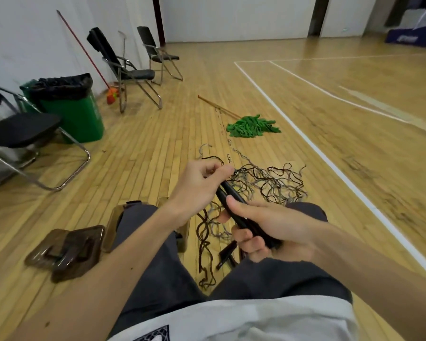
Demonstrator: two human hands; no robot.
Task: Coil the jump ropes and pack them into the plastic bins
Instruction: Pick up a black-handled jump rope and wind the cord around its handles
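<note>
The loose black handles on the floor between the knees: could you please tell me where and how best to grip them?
Probably round the mid-shaft of the loose handles, from above with fingers across their length: they lie flat and slanted on the floor, and the right hand covers their far end.

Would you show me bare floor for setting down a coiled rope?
Bare floor lies between the green bin and the mop, and between the ropes and the white line. Crowded: handles between the knees, lids left of them.
</note>
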